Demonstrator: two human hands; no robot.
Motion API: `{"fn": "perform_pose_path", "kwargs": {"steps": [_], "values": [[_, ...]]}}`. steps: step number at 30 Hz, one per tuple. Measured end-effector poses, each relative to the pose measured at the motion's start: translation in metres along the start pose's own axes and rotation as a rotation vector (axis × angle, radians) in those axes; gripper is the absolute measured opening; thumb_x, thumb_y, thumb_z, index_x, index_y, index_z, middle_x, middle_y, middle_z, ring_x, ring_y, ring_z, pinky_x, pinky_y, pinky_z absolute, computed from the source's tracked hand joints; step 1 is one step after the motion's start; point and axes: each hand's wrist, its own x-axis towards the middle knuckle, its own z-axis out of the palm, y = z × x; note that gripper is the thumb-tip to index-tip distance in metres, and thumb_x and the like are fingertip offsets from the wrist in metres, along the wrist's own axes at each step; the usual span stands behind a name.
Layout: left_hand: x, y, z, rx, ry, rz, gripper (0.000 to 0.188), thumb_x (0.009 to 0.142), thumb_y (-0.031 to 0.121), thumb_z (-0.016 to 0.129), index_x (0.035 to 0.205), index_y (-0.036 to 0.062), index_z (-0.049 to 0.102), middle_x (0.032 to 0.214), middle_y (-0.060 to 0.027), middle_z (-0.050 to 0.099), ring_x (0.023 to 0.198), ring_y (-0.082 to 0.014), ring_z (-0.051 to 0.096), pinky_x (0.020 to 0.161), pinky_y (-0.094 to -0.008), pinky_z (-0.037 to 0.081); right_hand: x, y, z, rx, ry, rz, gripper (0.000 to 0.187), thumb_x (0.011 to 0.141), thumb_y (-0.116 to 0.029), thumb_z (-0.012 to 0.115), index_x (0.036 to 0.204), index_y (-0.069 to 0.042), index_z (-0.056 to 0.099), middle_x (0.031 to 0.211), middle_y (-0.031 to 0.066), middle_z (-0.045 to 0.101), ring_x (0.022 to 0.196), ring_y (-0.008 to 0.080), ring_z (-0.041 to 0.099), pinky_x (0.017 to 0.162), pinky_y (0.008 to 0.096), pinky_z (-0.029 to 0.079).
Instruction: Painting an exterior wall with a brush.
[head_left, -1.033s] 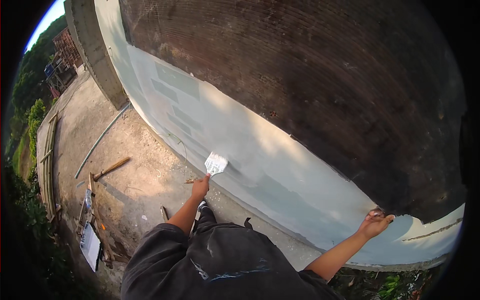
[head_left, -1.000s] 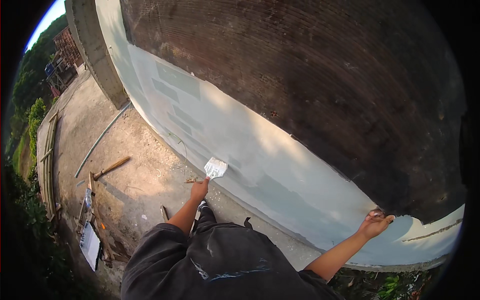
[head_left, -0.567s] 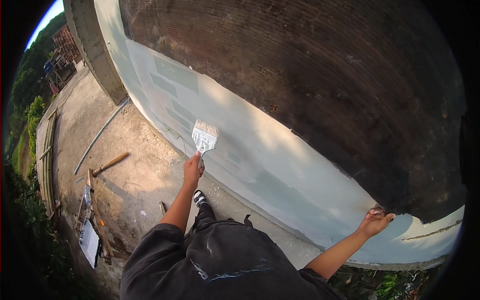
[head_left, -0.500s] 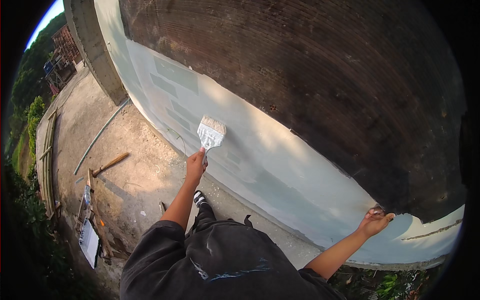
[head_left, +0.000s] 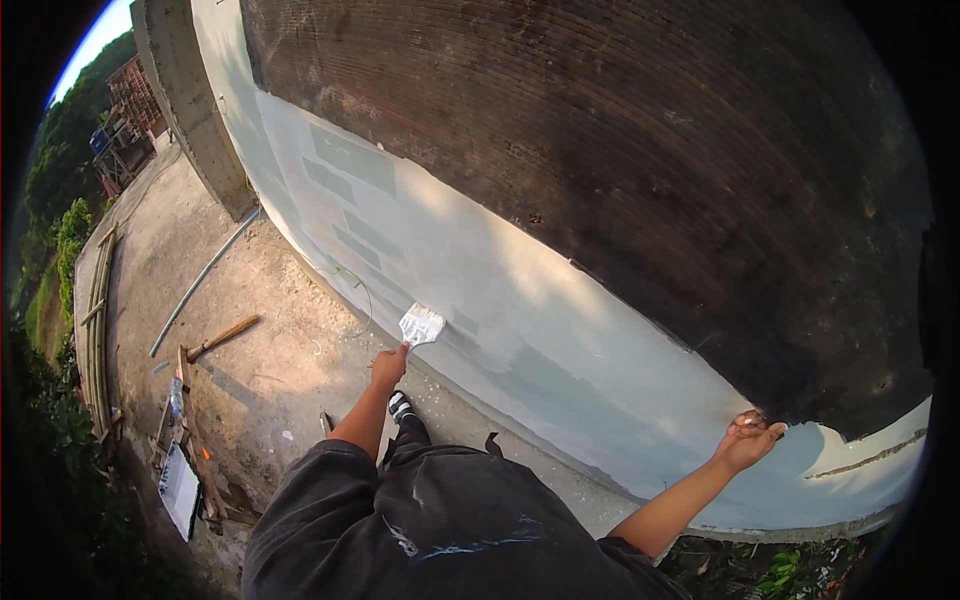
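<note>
My left hand (head_left: 389, 366) is closed round the handle of a wide, paint-covered paintbrush (head_left: 421, 325). The bristles point up at the lower part of a pale wall (head_left: 480, 250) with grey-green and whitish patches; I cannot tell whether they touch it. Over the upper wall spreads a large dark brown ribbed sheet (head_left: 620, 130) with a ragged lower edge. At the right, my right hand (head_left: 748, 440) has its fingers closed at that lower edge, by the sheet's corner. Its fingers partly hide how the edge is held.
On the concrete ground (head_left: 270, 280) at the left lie a wooden-handled tool (head_left: 225, 337), a thin pipe (head_left: 203, 280), bamboo poles (head_left: 95, 330) and a white paint tray (head_left: 179, 490). A concrete pillar (head_left: 195, 110) stands at the far left. Plants (head_left: 785, 570) grow at the lower right.
My left hand has moved down with the paintbrush, lower along the wall. My right hand stays at the sheet's edge.
</note>
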Motion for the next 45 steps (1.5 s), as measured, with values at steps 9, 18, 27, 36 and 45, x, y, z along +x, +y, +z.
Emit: {"fn": "perform_pose_path", "kwargs": {"steps": [9,18,27,36,45], "values": [[-0.046,0.074,-0.029,-0.504,0.037,-0.006,0.047,0.088,0.047,0.052,0.062,0.0088,0.051,0.049,0.0004,0.043,0.037,-0.0091,0.036,0.035,-0.0251,0.026,0.005,0.006,-0.014,0.0,-0.05,-0.041,0.057,0.091,-0.053,0.041,0.061,-0.005,0.049,0.051,0.0083,0.051,0.041,0.0141,0.046,0.036,0.0214,0.032],[-0.04,0.118,-0.02,-0.75,-0.316,0.091,0.046,0.089,0.052,0.048,0.068,0.0107,0.046,0.05,0.0015,0.041,0.035,-0.0071,0.031,0.034,-0.0229,0.021,-0.001,0.0,-0.001,-0.004,0.016,0.021,0.056,0.093,-0.05,0.041,0.058,-0.006,0.046,0.054,0.0081,0.05,0.04,0.0127,0.04,0.038,0.0212,0.031],[-0.03,0.066,-0.014,-0.37,-0.141,-0.038,0.051,0.086,0.054,0.05,0.063,0.0082,0.048,0.049,-0.0001,0.041,0.035,-0.0097,0.033,0.033,-0.0249,0.022,0.004,0.006,-0.011,0.01,-0.012,-0.011,0.061,0.09,-0.053,0.044,0.05,-0.007,0.042,0.05,0.0083,0.049,0.045,0.016,0.048,0.037,0.023,0.033],[-0.042,0.057,-0.033,-0.412,-0.039,-0.09,0.05,0.087,0.05,0.051,0.062,0.0063,0.051,0.051,-0.001,0.044,0.038,-0.009,0.038,0.035,-0.0246,0.026,0.004,0.008,-0.011,-0.003,-0.024,-0.041,0.058,0.091,-0.054,0.042,0.06,-0.005,0.048,0.052,0.0091,0.051,0.041,0.0149,0.045,0.038,0.0222,0.032],[-0.069,0.13,-0.028,-0.54,-0.156,0.277,0.046,0.091,0.049,0.048,0.065,0.0112,0.045,0.052,0.0019,0.041,0.038,-0.006,0.033,0.035,-0.0219,0.023,0.0,0.003,-0.003,0.001,0.027,-0.023,0.055,0.092,-0.053,0.041,0.068,-0.004,0.049,0.051,0.0086,0.051,0.038,0.0136,0.043,0.038,0.0213,0.031]]}}
